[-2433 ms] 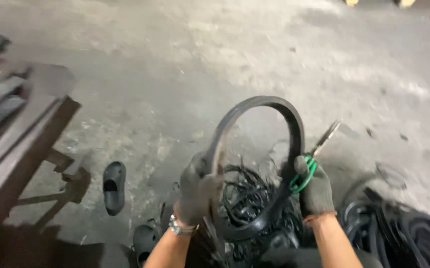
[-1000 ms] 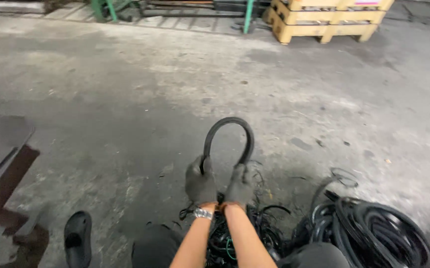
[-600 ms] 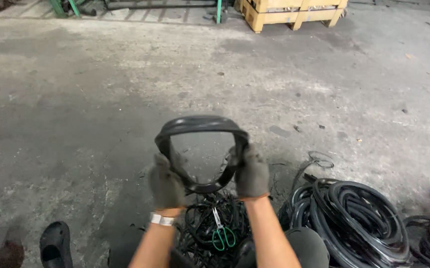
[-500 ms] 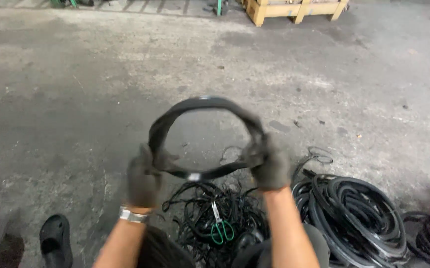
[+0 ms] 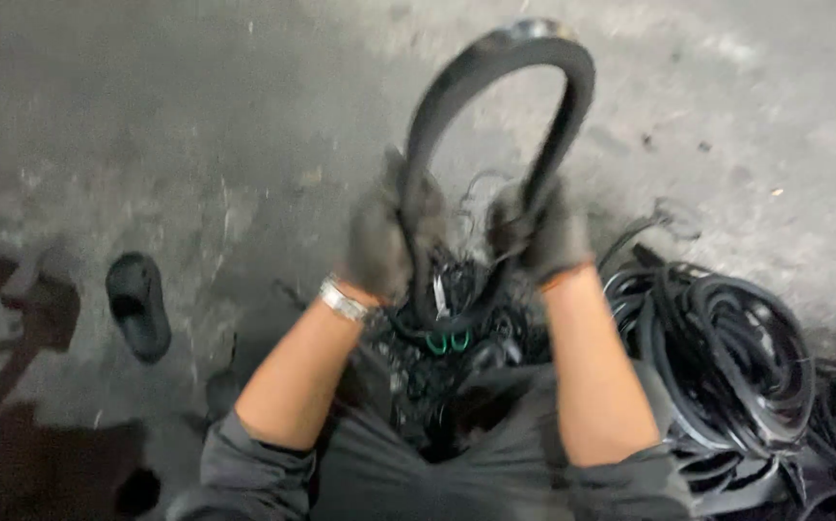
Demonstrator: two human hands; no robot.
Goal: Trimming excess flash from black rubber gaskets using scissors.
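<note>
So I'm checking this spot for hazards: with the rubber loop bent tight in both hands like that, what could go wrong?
1. The black rubber loop is bowed hard between the gloved left hand and right hand; if either grip slips, it may spring back toward the face.
2. Green-handled scissors lie in the tangle just below the hands, so a cut is possible.
3. Coiled rubber strips and a loose sandal on the floor could trip someone.

Bare concrete floor (image 5: 196,116) lies open from 9 to 1 o'clock. Coiled black hoses (image 5: 727,357) obstruct 3 to 5 o'clock. A black sandal (image 5: 136,304) lies at 8 o'clock.
</note>
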